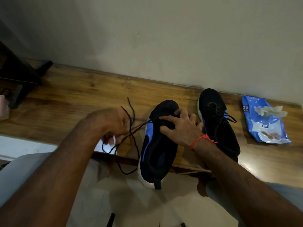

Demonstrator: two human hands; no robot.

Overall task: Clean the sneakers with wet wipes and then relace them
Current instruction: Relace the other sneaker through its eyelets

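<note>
Head view, wide angle, looking down over both forearms. Nearest, the left hand (113, 126), blurred, has its grip closed on the black lace (131, 128), fingers curled around strands that run rightward to the eyelets and loop loosely below the hand and past the bench (73, 95) edge. Just beside it, the right hand (182, 128), an orange thread (201, 140) tied at the wrist, presses down on the near sneaker (157, 153); its grip is apart, fingers spread across the tongue area, thumb on the blue side panel. This black-and-blue shoe lies toe toward the wall, its white-soled heel overhanging the bench's front edge. Farther back and right, the second sneaker (219, 126) stands on the bench, already laced, toe near the wall (164, 38). Well right, a blue wet-wipe pack (265, 125) lies flat with a crumpled wipe (270, 110) resting on it. Far left, a dark object (19, 74) stands on the bench; what it is cannot be told.
</note>
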